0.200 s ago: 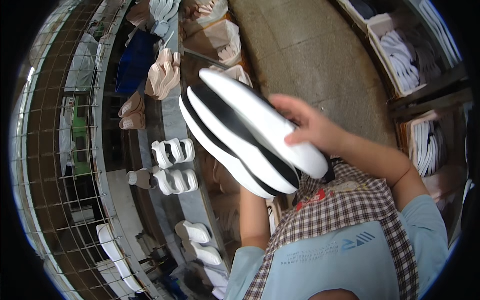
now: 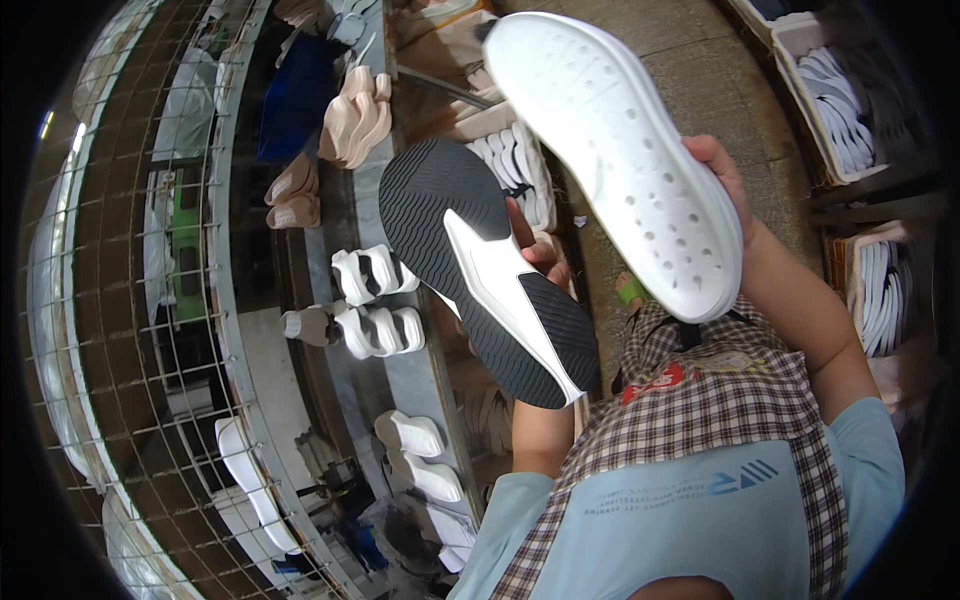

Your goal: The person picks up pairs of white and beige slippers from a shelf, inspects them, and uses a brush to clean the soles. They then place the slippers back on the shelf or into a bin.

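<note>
**A:** Starting at the grip: the right hand [image 2: 722, 178] is closing firmly on the white sole [image 2: 625, 165], gripping its long outer side, with much of the hand hiding underneath.

**B:** And the left hand [image 2: 543, 258]?

**A:** That one's gripping the black-and-white sole [image 2: 500, 275], tread facing us, fingers peeking past the right side. The thumb's hiding, so I can't tell where it's pressing. A sliver of white is showing behind; maybe another sole, I'm not calling it!

**B:** How should this handling be going?

**A:** I'd be holding by the sides, leaving the pitted face and the tread untouched. The two soles are hanging apart, which looks right to me: no scuffing. The long white one is probably wanting support near its middle, in case it's flexing.

**B:** Where are they hanging?

**A:** In the air! The black-and-white one is overlapping the desk's [image 2: 372, 205] long right edge in our view; the white one is hanging farther right, over the floor [image 2: 775, 120].

**B:** And on the desk?

**A:** White strapped pieces [image 2: 378, 332] are sitting by that right edge, and pink soles [image 2: 357, 118] are lying farther up it.
</note>
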### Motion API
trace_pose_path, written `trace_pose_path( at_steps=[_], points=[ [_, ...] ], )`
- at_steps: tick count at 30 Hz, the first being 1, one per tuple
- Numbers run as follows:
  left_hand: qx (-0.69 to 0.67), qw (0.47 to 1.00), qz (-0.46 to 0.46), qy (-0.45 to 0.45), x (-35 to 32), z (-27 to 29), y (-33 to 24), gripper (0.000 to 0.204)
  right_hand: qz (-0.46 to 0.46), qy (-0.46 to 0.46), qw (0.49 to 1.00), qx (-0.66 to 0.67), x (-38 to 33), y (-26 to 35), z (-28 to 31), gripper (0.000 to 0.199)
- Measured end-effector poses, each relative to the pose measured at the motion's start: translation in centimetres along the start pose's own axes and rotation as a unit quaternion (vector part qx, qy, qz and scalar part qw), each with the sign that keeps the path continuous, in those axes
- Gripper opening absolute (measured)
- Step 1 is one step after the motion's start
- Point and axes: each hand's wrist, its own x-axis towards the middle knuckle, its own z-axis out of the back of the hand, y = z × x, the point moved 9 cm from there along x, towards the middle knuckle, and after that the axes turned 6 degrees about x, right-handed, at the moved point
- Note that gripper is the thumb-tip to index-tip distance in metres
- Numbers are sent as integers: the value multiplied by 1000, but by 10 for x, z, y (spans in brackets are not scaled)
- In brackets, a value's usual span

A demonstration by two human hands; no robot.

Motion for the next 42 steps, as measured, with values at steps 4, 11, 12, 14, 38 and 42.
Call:
trace_pose_path(
  at_steps=[4, 11, 12, 14, 38, 42],
  points=[
    [-1, 998, 67, -13, -2, -1, 1, 66, 34, -45, 998, -13, -3, 1, 17, 57],
    [200, 965, -15, -171, -15, 49, -25, 45, 35, -66, 966, -247, 8, -20, 44, 66],
    [230, 954, -22, -189, -16, 58, -28, 41, 34, -31, 962, -269, 9, -24, 44, 68],
    [244, 947, -40, -205, -20, 61, -34, 35, -16, -17, 985, -171, 16, -37, 55, 64],
    [707, 586, 43, -394, -60, 29, -76, 50, -45, -84, 967, -238, 22, -76, 92, 64],
    [715, 570, 7, -406, -72, 36, -92, 63, -143, -152, 967, -146, 27, -111, 116, 65]
  ],
)
